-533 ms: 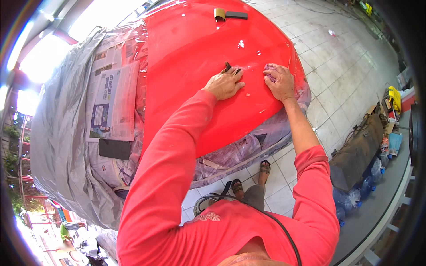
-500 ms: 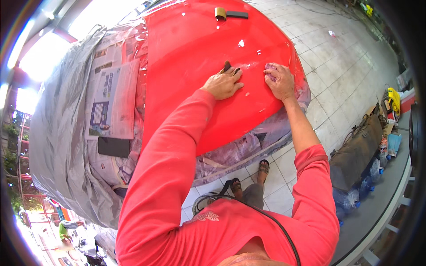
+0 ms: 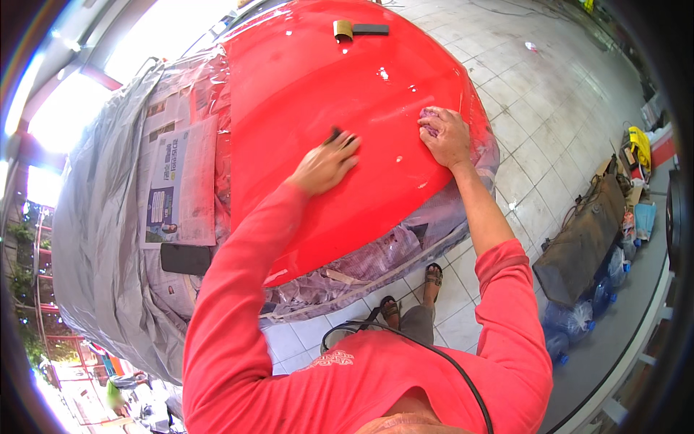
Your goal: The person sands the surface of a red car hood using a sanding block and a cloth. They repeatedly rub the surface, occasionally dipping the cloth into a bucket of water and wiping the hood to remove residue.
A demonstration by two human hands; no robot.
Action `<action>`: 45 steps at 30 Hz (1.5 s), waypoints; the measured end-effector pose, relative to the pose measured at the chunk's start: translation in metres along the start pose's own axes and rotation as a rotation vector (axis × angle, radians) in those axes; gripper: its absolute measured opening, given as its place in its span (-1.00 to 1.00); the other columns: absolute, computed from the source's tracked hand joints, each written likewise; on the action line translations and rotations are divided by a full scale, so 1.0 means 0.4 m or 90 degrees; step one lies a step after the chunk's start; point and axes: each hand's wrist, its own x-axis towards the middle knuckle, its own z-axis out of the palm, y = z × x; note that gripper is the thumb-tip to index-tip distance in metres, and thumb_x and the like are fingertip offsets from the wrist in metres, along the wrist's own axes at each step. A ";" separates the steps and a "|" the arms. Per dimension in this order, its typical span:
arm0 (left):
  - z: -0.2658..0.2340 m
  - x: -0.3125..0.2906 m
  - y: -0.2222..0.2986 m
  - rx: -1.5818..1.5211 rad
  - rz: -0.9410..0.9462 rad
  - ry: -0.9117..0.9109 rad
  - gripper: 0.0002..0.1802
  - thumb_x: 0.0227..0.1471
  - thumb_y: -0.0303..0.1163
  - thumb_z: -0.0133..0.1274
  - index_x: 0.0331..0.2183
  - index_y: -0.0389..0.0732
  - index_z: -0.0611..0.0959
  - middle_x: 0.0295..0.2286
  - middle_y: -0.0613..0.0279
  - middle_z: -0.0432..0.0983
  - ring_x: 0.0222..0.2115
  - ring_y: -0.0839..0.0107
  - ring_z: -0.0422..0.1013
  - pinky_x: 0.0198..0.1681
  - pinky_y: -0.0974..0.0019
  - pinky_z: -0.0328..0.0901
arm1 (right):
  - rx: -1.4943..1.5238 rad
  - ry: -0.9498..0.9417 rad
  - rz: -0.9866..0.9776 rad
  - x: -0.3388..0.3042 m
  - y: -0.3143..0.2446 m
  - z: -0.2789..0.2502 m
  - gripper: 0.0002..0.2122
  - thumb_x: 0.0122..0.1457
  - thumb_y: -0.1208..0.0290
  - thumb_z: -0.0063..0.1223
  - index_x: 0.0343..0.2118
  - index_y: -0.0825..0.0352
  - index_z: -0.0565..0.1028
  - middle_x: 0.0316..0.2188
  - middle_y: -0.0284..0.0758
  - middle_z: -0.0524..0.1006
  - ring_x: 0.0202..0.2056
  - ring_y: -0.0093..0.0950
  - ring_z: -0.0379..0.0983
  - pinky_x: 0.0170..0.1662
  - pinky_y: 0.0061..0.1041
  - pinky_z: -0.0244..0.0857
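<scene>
A glossy red car hood spreads out in front of me. My left hand lies over its middle, fingers closed round a small dark block; most of that block is hidden under the palm. By the hood's right edge, my right hand grips a crumpled purple cloth and rests on the paint. Wet-looking spots shine near both hands. Farther off on the hood sit a dark grey rectangular block and a curled piece of brown sandpaper, side by side.
Grey sheeting and newspaper cover the car on the left, with a black phone-like slab on top. Clear plastic wrap skirts the hood. A dark tank-like box and plastic bottles stand right, on the tiled floor's side.
My left hand has slid left across the hood with the dark block. My right hand stays near the right edge with the cloth. The view has shifted slightly.
</scene>
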 end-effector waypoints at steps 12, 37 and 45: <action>-0.130 -0.543 -0.115 0.087 -0.124 -0.012 -0.45 0.40 -0.29 0.02 0.33 -0.21 0.47 0.30 -0.13 0.38 0.36 -0.05 0.24 0.39 -0.05 0.21 | -0.033 -0.010 0.057 -0.027 0.025 -0.008 -0.81 0.09 0.17 0.25 -0.24 -0.03 0.75 0.08 -0.55 0.61 0.17 -0.35 0.44 0.22 -0.12 0.34; 0.037 0.056 -0.051 0.116 0.008 0.054 -0.42 0.43 -0.18 -0.06 0.32 -0.31 0.41 0.30 -0.16 0.34 0.37 -0.10 0.19 0.34 -0.03 0.27 | 0.008 0.002 0.020 -0.010 -0.006 0.001 -0.83 0.11 0.23 0.25 -0.24 0.00 0.76 0.06 -0.51 0.64 0.14 -0.34 0.48 0.19 -0.18 0.39; -0.030 -0.227 -0.039 -0.021 -0.173 0.037 -0.43 0.43 -0.17 -0.05 0.34 -0.17 0.45 0.34 -0.03 0.33 0.33 -0.06 0.29 0.37 -0.04 0.23 | -0.015 0.005 0.007 -0.028 0.048 0.001 -0.83 0.10 0.20 0.25 -0.26 -0.02 0.76 0.05 -0.53 0.63 0.13 -0.33 0.48 0.19 -0.16 0.39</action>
